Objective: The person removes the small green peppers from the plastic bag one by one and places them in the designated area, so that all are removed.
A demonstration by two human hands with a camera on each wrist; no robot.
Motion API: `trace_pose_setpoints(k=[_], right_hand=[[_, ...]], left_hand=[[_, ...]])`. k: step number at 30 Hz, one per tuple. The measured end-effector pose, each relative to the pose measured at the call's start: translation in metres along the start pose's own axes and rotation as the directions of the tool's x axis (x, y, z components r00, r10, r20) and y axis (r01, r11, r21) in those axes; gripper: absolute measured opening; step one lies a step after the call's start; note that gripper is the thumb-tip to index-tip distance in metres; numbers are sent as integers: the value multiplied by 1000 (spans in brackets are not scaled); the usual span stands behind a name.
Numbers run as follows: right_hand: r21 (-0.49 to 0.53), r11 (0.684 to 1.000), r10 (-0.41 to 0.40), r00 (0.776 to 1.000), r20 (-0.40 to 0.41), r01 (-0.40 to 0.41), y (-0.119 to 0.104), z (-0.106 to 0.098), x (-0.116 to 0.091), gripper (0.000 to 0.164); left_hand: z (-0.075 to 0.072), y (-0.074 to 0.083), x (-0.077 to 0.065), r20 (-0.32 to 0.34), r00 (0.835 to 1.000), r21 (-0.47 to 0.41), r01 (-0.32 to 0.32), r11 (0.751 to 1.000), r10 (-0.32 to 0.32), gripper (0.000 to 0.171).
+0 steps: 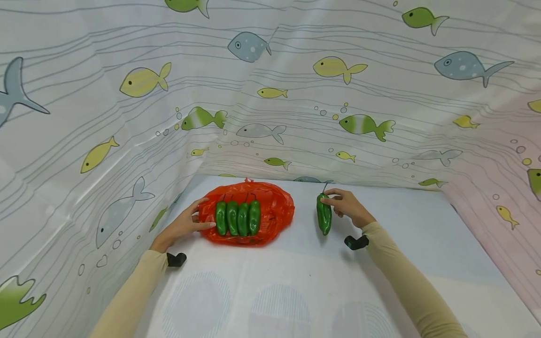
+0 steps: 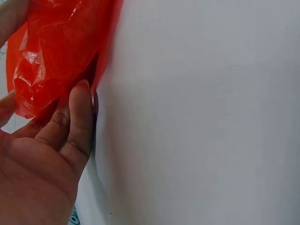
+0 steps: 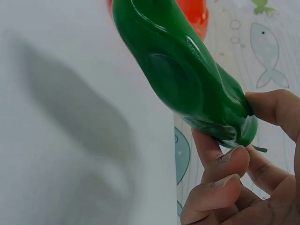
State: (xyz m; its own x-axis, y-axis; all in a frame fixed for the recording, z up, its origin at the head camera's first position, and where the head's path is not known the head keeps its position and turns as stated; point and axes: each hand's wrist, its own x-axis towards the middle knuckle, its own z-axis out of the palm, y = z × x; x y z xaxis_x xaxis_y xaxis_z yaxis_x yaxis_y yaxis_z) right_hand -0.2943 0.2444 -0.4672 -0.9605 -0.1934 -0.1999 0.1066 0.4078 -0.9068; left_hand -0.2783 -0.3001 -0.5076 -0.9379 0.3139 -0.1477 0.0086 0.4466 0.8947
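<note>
My right hand pinches a glossy green chili pepper near its stem end, with thumb and fingertips on opposite sides. The pepper hangs tip down, and in the right wrist view its shadow falls on the table apart from it. At the left, several similar green peppers lie side by side on a crumpled red plastic bag, stems pointing away from me. My left hand rests at the bag's left edge with thumb and fingers spread. In the left wrist view its loosely bent fingers touch the red plastic from below.
The white table has pale round prints near me. A fish-patterned sheet rises as a wall behind and on both sides. Black wrist mounts sit under both wrists.
</note>
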Motion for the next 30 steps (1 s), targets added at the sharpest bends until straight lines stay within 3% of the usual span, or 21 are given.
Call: trace_pose_setpoints(k=[30], right_hand=[[29,994,108,992,-71,-106,44,-20,20,60]], left_hand=[[2,2,-1,10,1000,-9,-1,1000,1,99]])
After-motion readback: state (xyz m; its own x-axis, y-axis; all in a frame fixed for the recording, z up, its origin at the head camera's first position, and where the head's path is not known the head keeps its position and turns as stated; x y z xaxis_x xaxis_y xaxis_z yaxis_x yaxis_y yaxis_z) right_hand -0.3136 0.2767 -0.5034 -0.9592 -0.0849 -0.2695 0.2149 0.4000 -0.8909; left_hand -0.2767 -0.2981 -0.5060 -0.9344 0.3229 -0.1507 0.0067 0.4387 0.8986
